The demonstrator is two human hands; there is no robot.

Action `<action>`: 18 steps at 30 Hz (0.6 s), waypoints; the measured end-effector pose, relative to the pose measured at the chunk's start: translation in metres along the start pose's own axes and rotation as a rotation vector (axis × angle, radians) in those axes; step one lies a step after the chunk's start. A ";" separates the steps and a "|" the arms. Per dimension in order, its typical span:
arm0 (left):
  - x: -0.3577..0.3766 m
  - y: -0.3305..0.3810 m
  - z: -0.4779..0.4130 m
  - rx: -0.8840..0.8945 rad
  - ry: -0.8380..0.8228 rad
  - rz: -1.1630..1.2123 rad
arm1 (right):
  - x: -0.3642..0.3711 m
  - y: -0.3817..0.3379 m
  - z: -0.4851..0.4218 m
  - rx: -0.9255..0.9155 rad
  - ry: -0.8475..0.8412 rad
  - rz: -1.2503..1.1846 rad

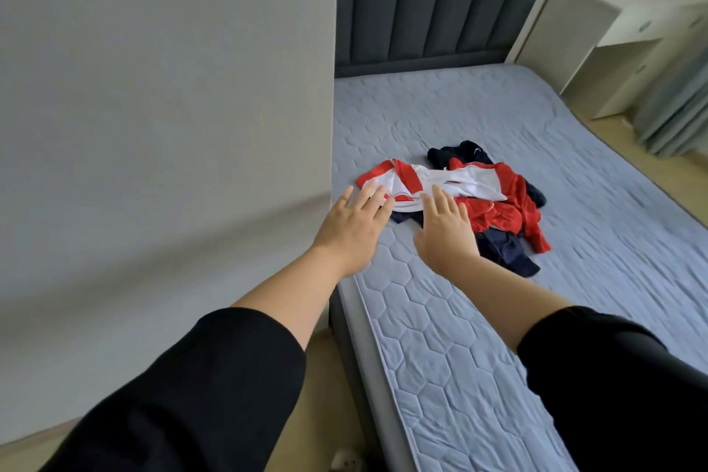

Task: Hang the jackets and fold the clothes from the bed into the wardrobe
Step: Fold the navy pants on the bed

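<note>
both arms stretched forward over the bed (479, 337), black sleeves pushed up the forearms. left hand (350, 228) flat, fingers spread apart, palm down, holding nothing, fingertips at the near edge of the red and white jersey (433, 180); cannot tell if touching. right hand (446, 232) also spread wide, palm down, empty, fingertips over the same jersey's lower edge. clothes pile sits mid-mattress: red and white jersey on top at left, crumpled red garment (505, 211) right of it, dark navy clothing (505, 251) under and behind. quilted pale blue mattress cover with hexagon stitching. grey padded headboard (436, 0) at far end, plain wall (164, 88) on the left.
</note>
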State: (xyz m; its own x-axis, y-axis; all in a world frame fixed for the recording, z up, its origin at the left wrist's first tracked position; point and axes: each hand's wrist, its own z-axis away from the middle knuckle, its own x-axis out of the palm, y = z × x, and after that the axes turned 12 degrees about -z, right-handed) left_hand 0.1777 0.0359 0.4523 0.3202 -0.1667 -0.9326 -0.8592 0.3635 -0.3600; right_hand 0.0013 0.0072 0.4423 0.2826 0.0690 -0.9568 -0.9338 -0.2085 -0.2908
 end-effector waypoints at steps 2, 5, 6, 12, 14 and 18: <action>0.034 0.016 -0.012 0.008 -0.043 0.004 | 0.036 0.021 -0.006 0.040 -0.037 -0.014; 0.080 0.037 -0.031 0.000 -0.081 0.018 | 0.087 0.052 -0.011 0.073 -0.061 -0.024; 0.094 0.043 -0.038 -0.008 -0.085 0.024 | 0.103 0.062 -0.013 0.072 -0.066 -0.013; 0.178 0.095 -0.064 -0.084 -0.087 0.103 | 0.191 0.114 -0.025 0.154 -0.054 -0.032; 0.206 0.113 -0.068 -0.093 -0.112 0.123 | 0.217 0.128 -0.027 0.171 -0.053 -0.055; 0.258 0.141 -0.087 -0.130 -0.133 0.168 | 0.263 0.164 -0.035 0.186 -0.020 -0.081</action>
State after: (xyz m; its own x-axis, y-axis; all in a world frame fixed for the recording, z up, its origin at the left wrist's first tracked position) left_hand 0.1046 -0.0360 0.1636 0.2110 0.0108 -0.9774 -0.9461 0.2537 -0.2014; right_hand -0.0699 -0.0427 0.1429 0.3557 0.0982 -0.9294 -0.9332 -0.0175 -0.3589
